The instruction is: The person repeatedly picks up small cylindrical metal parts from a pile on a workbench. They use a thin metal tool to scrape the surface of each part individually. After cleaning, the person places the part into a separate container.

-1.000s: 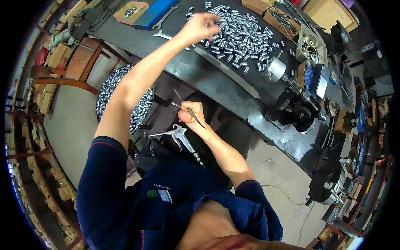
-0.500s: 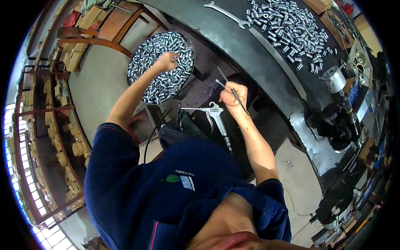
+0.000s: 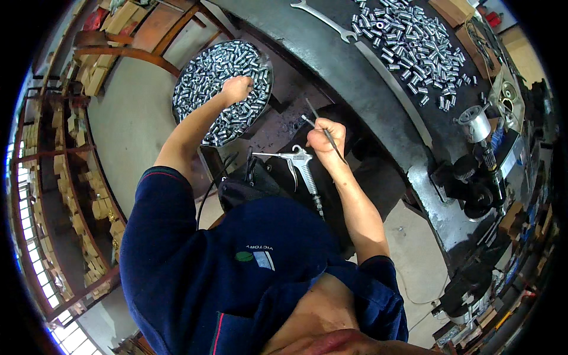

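Note:
My left hand (image 3: 237, 89) reaches over the right half of a round metal pan (image 3: 271, 89) heaped with short shiny metal sleeves (image 3: 216, 71). Its fingers are closed at the surface of the heap, and whatever is between them is hidden. My right hand (image 3: 329, 135), closer to my body and beside the bench edge, is closed around a slim dark metal rod (image 3: 337, 149) that slants up past the fingers. A small metal cylinder (image 3: 306, 120) sticks out at its fingertips. Below the hands, a silver air blow gun (image 3: 303, 165) lies near my lap.
Along the right runs a dark workbench (image 3: 331, 56) with an open-end wrench (image 3: 325, 21), a flat metal strip (image 3: 399, 94) and a spread of loose sleeves (image 3: 414, 50). A dark mechanical fixture (image 3: 482, 183) stands farther along it. At left are a wooden chair (image 3: 127, 53) and shelves with small boxes (image 3: 71, 195).
The view has shifted slightly, with the pan now a little farther left in it. My left hand stays closed over the sleeves, and my right hand keeps its hold on the rod.

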